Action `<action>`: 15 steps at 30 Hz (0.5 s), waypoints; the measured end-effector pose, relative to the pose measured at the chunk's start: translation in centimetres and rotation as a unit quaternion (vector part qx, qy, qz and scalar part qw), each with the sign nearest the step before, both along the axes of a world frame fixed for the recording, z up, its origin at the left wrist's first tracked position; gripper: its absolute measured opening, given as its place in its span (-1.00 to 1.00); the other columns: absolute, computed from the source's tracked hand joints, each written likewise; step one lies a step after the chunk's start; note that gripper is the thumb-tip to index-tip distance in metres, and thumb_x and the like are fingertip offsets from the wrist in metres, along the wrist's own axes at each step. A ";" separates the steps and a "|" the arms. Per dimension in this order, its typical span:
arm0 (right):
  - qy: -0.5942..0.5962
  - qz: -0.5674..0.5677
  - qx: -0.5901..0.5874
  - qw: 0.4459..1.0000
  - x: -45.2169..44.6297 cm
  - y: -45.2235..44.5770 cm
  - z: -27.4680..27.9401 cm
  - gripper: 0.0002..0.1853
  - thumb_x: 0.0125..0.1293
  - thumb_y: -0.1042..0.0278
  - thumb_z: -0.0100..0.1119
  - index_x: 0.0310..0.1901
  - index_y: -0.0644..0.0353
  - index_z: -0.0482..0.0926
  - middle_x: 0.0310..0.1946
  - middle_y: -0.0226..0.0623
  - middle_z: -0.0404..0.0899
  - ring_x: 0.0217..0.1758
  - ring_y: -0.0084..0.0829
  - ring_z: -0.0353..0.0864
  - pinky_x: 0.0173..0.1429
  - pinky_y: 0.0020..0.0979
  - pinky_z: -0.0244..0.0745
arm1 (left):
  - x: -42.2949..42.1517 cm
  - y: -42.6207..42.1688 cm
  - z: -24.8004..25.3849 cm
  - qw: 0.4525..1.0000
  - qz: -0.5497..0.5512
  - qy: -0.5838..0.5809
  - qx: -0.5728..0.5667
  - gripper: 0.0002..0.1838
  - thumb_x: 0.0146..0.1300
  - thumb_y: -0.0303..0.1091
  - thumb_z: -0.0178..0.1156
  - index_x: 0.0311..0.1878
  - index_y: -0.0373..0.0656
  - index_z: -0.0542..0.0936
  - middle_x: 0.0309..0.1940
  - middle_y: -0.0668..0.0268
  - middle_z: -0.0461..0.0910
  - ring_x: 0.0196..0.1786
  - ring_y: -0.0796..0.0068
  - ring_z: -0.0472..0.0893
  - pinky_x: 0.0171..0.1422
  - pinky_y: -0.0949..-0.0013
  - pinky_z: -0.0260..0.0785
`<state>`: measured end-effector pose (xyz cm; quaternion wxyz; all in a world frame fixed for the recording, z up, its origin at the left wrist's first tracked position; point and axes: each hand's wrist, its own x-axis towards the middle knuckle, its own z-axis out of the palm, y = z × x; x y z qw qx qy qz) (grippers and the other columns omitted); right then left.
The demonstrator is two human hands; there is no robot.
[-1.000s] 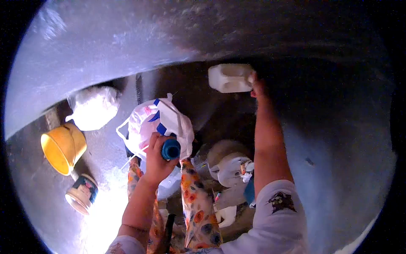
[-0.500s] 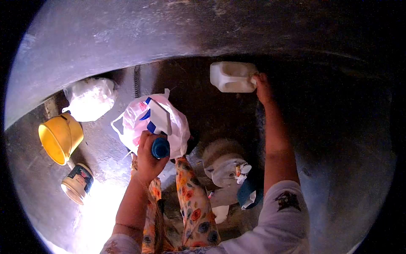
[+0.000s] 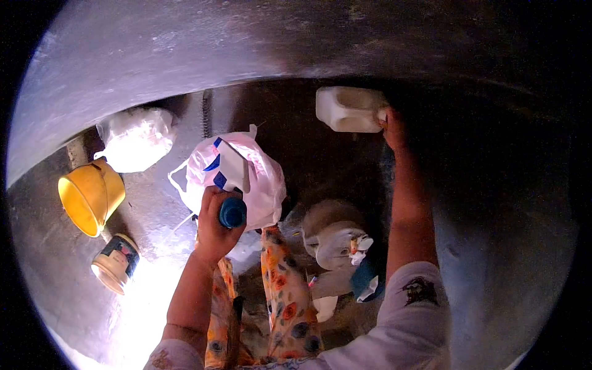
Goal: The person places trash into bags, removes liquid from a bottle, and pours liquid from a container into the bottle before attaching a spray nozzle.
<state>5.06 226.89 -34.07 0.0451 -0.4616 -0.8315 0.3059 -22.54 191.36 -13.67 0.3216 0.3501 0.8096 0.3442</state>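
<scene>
My left hand (image 3: pixel 214 231) is closed around a white bottle (image 3: pixel 235 169) with blue markings, near its blue cap (image 3: pixel 232 213). The cap faces me, and the bottle's body lies over a pinkish-white plastic bag (image 3: pixel 265 185) with loose handles. Out to the upper right, my right hand (image 3: pixel 396 131) grips the handle end of a translucent white plastic jug (image 3: pixel 350 110). The jug is on its side in my view; dim light hides whether it touches the floor or wall.
To the left are a bright white plastic bag (image 3: pixel 137 140), a tilted yellow bucket (image 3: pixel 92 197) and a labelled tub (image 3: pixel 116 263). A pale round container (image 3: pixel 336 237) with small items on top stands right of my legs, by a dark teal object (image 3: pixel 368 280). A curved wall (image 3: pixel 277 43) encloses the far side.
The jug and my right hand have shifted slightly to the right and up. Most of the scene drifts the same way, while both grips stay as they were.
</scene>
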 end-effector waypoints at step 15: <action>-0.024 -0.176 -0.126 0.976 -0.1 1.9 -1.8 -0.59 0.17 0.03 0.13 -0.26 0.29 0.41 -0.43 -0.13 0.47 -0.45 -0.25 0.52 -0.38 -0.28 0.48 | -0.6 -1.8 -0.5 0.999 -0.011 -0.021 -0.031 -0.54 -0.27 -0.55 0.28 -0.16 -0.11 0.46 -0.17 0.11 0.38 -0.09 0.05 0.47 -0.04 0.25 0.35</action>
